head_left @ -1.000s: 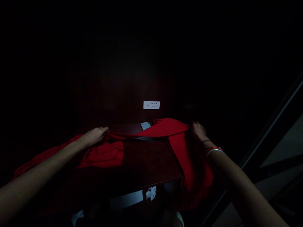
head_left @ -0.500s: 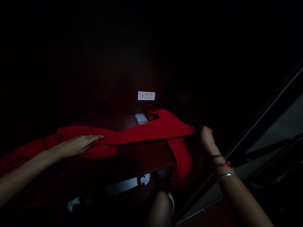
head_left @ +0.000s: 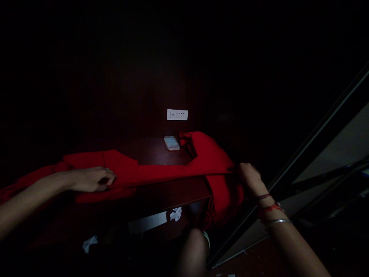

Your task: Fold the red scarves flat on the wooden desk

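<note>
A long red fringed scarf [head_left: 173,173] stretches across a dark wooden shelf, its near edge pulled into a straight line between my hands. My left hand [head_left: 93,179] is closed on that edge at the left, thumb and fingers pinched together. At the right my right hand [head_left: 250,175] makes a fist around the scarf. Part of the scarf drapes over the shelf's right end, its fringe hanging down. More red cloth lies loosely bunched behind and left of my left hand.
A phone-like flat object [head_left: 172,143], blurred out, lies on the shelf [head_left: 152,154] behind the scarf. A white socket plate [head_left: 177,114] is on the dark wall. Below are a pale board [head_left: 148,222] and crumpled paper [head_left: 175,214]. A slanted frame [head_left: 305,152] stands at the right.
My left hand has gone from lying flat with fingers stretched out to pinching the scarf's edge. My right hand has moved slightly down, and the stretched edge sits lower.
</note>
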Tool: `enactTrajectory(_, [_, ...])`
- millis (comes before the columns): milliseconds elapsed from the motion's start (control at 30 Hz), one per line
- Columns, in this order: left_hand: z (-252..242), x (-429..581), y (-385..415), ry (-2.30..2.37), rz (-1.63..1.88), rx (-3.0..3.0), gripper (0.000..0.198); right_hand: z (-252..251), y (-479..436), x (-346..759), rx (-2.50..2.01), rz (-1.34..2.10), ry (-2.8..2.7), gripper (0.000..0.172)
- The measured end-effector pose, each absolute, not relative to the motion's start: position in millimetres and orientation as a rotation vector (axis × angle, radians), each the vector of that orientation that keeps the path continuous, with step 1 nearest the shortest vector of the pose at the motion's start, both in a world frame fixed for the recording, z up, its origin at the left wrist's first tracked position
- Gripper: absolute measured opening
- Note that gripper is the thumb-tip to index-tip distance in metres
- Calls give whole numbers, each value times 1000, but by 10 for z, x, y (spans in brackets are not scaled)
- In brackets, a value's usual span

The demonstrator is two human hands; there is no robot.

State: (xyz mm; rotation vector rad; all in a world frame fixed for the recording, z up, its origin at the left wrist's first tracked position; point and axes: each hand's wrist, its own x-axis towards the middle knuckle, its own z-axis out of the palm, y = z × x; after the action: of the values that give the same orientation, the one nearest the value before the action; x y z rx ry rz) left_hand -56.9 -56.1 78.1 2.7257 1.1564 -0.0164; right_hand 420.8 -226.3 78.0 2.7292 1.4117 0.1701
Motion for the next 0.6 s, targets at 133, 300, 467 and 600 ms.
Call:
enactTrajectory(133, [975, -95, -416, 1051, -27, 2664, 47, 899, -2068, 4056, 2675, 159, 1396, 30])
enactTrajectory(300, [493, 697, -298, 1184, 170, 2860, 55, 975, -1556, 4035, 2395, 399, 1946, 33])
enactTrajectory(467, [-88, 602, -220, 1473, -26, 2635, 66, 934, -1258, 4328, 2264, 141, 2015, 25])
enactTrajectory(600, [-129, 366, -143, 1640, 1, 2572, 74, 978, -1153, 4470, 2280, 146, 2056, 20])
